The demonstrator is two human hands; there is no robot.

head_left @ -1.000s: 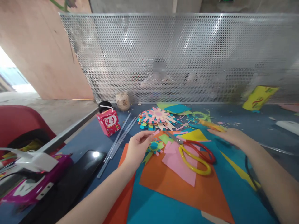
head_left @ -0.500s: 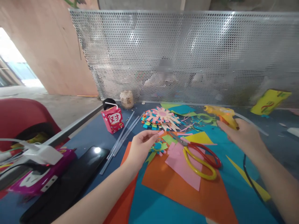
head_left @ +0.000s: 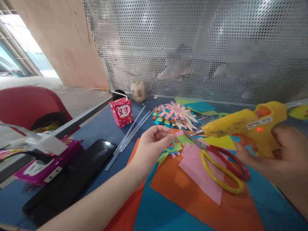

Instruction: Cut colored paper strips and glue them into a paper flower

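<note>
My left hand (head_left: 156, 141) pinches a small pink paper piece (head_left: 179, 133) between thumb and fingertips. Gripped by its handle in my right hand (head_left: 284, 160) is a yellow hot glue gun (head_left: 240, 123), a red light showing on its side. Its metal nozzle points left, close to the pink piece; whether they touch I cannot tell. Scissors (head_left: 223, 166) with one red and one yellow handle lie below the gun on pink paper (head_left: 204, 179) and orange paper (head_left: 168, 181). Beneath my left fingers sits a small green and blue paper flower (head_left: 174, 148), partly hidden.
Fringed paper flowers (head_left: 176, 110) are piled at the back. Clear glue sticks (head_left: 131, 133) lie left of my hand, near a red drink carton (head_left: 121, 112) with a straw. A black phone (head_left: 72, 179) and a purple power strip (head_left: 48, 163) are at left. A perforated metal panel (head_left: 149, 48) stands behind.
My right hand has brought the glue gun in from the right, its nozzle now close to my left fingertips. The left hand still pinches the pink piece. The view has shifted somewhat.
</note>
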